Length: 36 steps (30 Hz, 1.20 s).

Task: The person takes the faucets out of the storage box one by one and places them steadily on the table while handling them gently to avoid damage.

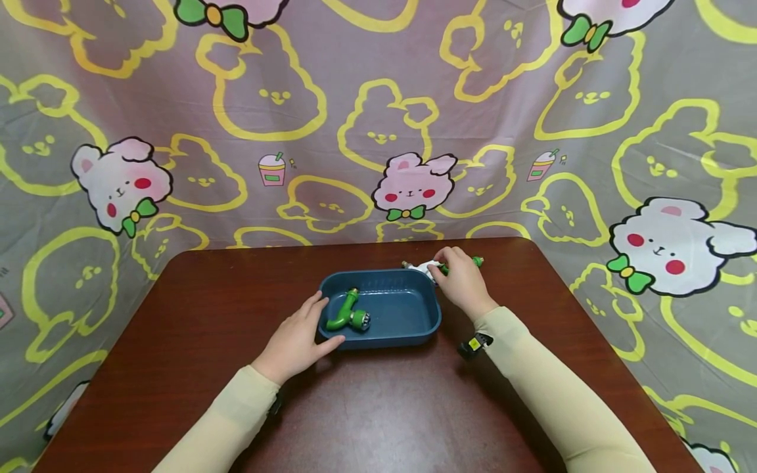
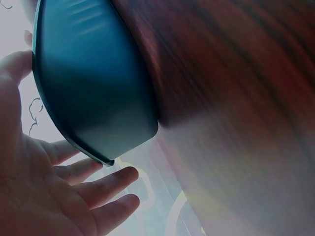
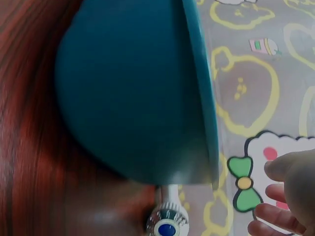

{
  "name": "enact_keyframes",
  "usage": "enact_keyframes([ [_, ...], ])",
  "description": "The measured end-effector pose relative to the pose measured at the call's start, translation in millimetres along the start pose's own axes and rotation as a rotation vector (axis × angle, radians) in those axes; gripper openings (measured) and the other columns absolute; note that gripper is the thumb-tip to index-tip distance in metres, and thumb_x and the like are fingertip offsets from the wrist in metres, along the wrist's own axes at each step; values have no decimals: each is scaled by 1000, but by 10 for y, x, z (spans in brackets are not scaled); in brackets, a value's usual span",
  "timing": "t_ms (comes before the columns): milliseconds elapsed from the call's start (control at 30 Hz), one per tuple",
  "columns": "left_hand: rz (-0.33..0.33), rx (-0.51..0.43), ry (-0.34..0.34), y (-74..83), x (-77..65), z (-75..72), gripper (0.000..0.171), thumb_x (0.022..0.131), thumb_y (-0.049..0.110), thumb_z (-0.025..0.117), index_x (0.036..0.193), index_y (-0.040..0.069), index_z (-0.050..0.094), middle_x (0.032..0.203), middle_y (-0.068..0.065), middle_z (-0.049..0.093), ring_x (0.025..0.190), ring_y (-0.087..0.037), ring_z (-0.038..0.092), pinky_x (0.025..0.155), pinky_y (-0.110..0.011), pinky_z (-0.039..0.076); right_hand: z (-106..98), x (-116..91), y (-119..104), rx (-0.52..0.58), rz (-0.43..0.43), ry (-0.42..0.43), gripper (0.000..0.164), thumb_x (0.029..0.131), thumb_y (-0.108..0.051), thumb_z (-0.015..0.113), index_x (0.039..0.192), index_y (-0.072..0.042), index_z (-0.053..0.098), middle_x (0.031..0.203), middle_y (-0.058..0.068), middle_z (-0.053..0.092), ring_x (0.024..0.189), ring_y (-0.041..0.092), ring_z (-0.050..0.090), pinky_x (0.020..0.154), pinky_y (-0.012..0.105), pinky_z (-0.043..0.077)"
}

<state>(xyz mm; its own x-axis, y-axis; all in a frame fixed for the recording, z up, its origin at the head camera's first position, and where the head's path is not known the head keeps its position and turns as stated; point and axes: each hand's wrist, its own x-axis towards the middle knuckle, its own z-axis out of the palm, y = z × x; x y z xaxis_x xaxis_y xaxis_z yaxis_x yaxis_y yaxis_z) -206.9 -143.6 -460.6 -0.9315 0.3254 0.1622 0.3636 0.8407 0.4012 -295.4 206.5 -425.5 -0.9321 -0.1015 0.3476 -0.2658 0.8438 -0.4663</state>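
A dark blue plastic tub (image 1: 395,339) stands on the table. Inside it, at the left, lies a green faucet-like fitting (image 1: 342,320) with a round ridged head. My left hand (image 1: 296,340) spreads its fingers and thumb about the tub's left end, touching the rim; the left wrist view shows these fingers (image 2: 110,187) fairly straight. Behind the tub's right corner lies a white fitting (image 3: 168,216) with a ridged knob and blue centre, beside a green piece (image 1: 478,261). Over these hovers my right hand (image 1: 464,282), fingers loosely bent and apart from the knob in the right wrist view.
The brown wooden table (image 1: 236,309) reaches back to a patterned cloth (image 1: 331,151) hanging behind and along both sides. A dark wrist device (image 1: 475,345) is strapped at the right sleeve.
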Motion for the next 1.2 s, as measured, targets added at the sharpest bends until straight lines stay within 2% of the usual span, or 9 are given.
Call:
enact_keyframes([
  [233,4,0,3,2,-1,-6,91,90,58,72,156,2,41,165,-21,34,140,-41,51,111,-57,46,42,-5,-126,35,-46,-27,25,98,-26,71,111,-5,66,111,18,64,98,32,65,85,45,58],
  [467,2,4,-1,3,-1,-9,91,91,58,72,156,2,41,165,-22,33,140,-41,51,111,-57,47,98,-11,-225,-1,-107,-33,28,95,-27,75,114,-7,67,110,15,67,91,27,63,81,43,57],
  [533,1,7,-2,0,-1,-7,91,91,57,72,156,2,41,165,-22,33,140,-42,51,111,-57,46,111,-22,-264,-3,-120,-47,30,96,-27,75,115,-7,67,112,15,67,92,27,64,83,45,58],
  [633,-1,8,-5,0,2,-5,91,91,58,72,156,2,41,165,-21,33,140,-42,51,111,-57,46,134,-35,-322,-15,-140,-66,31,96,-28,75,117,-7,67,114,13,68,97,28,65,94,49,56],
  [767,-3,9,-7,-6,-1,0,91,91,58,72,156,2,40,165,-21,33,139,-42,52,110,-57,47,166,-54,-395,-39,-168,-82,32,95,-29,75,119,-9,68,115,10,68,103,26,67,99,48,56],
  [833,-4,7,-9,-8,-4,3,90,91,57,72,156,2,40,165,-21,32,140,-42,51,110,-58,47,174,-73,-435,-41,-181,-93,33,95,-31,76,119,-10,68,115,8,68,104,25,68,95,44,58],
  [1033,-8,4,-10,-8,-4,0,90,91,57,72,156,2,40,165,-21,33,140,-42,51,110,-57,47,204,-134,-555,-23,-267,-118,33,95,-30,76,119,-8,69,112,9,68,102,24,68,94,44,57],
  [1200,-10,3,-8,1,-6,-12,90,91,57,72,156,2,40,165,-22,33,139,-42,52,110,-58,47,260,-170,-632,-61,-327,-121,33,94,-34,77,117,-11,70,109,5,68,101,22,68,90,42,57],
])
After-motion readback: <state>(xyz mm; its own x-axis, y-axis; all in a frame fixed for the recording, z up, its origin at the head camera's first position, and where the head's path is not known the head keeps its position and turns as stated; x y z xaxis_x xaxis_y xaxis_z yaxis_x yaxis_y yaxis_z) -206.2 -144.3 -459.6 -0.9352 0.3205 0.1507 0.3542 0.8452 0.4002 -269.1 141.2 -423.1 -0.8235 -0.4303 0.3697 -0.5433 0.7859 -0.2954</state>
